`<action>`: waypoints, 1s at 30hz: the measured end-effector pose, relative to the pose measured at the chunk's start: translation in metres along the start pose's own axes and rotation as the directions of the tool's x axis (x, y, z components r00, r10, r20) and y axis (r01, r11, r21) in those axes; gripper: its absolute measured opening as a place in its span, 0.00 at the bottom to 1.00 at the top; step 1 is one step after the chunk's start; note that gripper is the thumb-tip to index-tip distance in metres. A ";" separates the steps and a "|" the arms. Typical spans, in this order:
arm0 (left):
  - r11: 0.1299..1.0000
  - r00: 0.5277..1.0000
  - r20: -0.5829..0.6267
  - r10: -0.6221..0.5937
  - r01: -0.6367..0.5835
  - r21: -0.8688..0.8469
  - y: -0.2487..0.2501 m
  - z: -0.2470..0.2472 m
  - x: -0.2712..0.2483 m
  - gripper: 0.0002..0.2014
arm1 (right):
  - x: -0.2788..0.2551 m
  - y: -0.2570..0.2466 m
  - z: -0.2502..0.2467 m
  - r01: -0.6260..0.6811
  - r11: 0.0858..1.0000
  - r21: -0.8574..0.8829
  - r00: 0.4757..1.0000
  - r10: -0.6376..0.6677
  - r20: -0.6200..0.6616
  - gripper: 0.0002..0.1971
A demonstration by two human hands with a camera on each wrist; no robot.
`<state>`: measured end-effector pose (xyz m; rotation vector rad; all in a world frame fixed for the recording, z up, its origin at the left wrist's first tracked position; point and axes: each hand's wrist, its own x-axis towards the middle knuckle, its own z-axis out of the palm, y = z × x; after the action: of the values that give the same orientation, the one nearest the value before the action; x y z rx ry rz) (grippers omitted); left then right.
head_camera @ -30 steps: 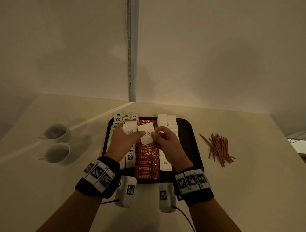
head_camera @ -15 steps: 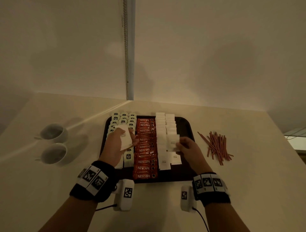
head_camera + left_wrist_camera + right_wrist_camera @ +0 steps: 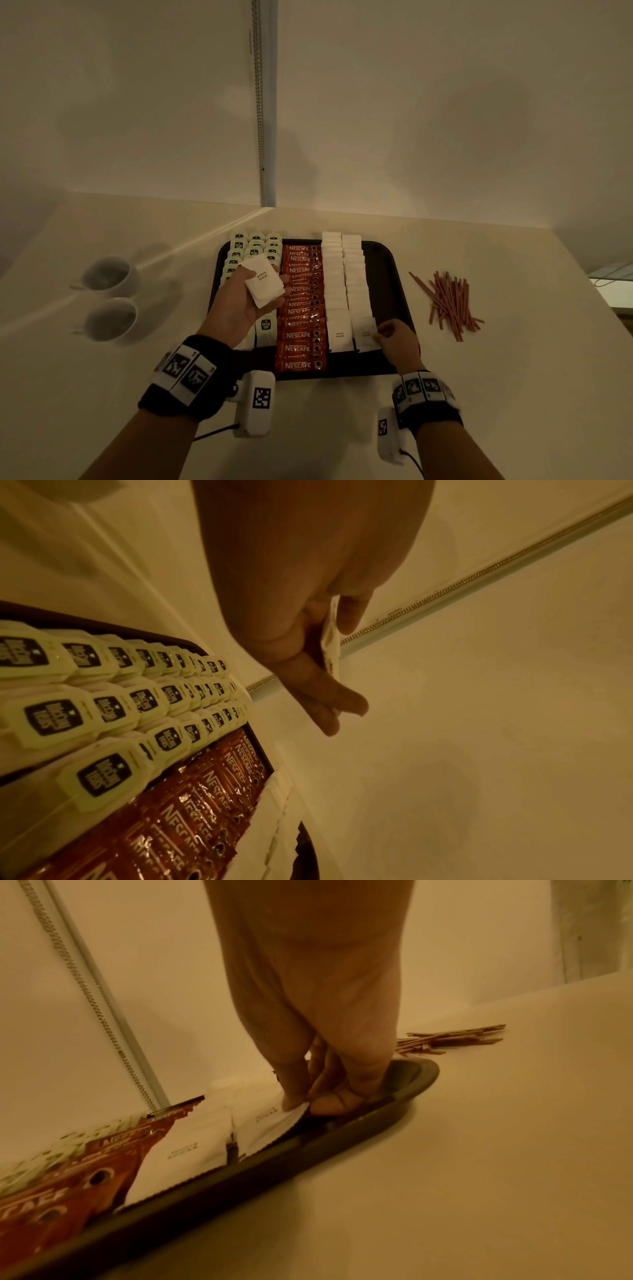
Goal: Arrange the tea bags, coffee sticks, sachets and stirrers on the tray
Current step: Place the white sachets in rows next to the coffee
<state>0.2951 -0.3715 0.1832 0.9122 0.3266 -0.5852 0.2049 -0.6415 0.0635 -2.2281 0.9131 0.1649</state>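
A dark tray (image 3: 394,274) holds rows of tea bags (image 3: 247,245), red Nescafe coffee sticks (image 3: 301,308) and two columns of white sugar sachets (image 3: 337,274). My left hand (image 3: 239,301) hovers palm up over the tea bags and holds a small stack of white sugar sachets (image 3: 264,285) between thumb and fingers (image 3: 325,693). My right hand (image 3: 397,339) is low at the tray's near right. It pinches the right edge of one sachet (image 3: 274,1123), the nearest one of the right column (image 3: 366,335), which lies on the tray. Reddish stirrers (image 3: 448,301) lie in a loose pile on the table, right of the tray.
Two white cups (image 3: 109,298) stand on the table left of the tray. The table sits in a wall corner with a vertical pipe and chain (image 3: 263,137). Bare tray floor (image 3: 404,1074) shows right of the sachet columns.
The hands parted. My right hand carried one sachet down and right to the near end of the right column. My left hand turned palm up, keeping the stack.
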 end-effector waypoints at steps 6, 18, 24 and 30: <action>0.999 0.998 -0.067 0.013 -0.011 0.031 -0.002 0.004 0.002 0.08 | -0.003 -0.003 0.006 -0.016 0.999 -0.030 0.999 0.015 -0.052 0.11; 0.917 0.978 -0.045 0.206 -0.177 0.357 -0.013 0.020 -0.002 0.04 | -0.063 -0.154 -0.012 0.343 0.751 0.564 0.846 -0.508 0.163 0.09; 0.895 0.973 -0.010 0.231 -0.208 0.394 -0.007 0.011 -0.006 0.11 | -0.063 -0.161 -0.026 0.388 0.746 0.542 0.844 -0.524 0.118 0.04; 0.807 0.966 0.083 0.244 -0.250 0.535 -0.007 0.015 -0.007 0.14 | -0.066 -0.172 -0.041 0.521 0.718 0.461 0.782 -0.618 0.078 0.14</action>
<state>0.2853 -0.3848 0.1907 1.4770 0.0185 -0.4421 0.2624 -0.5457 0.2151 -1.9240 0.0731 -0.0662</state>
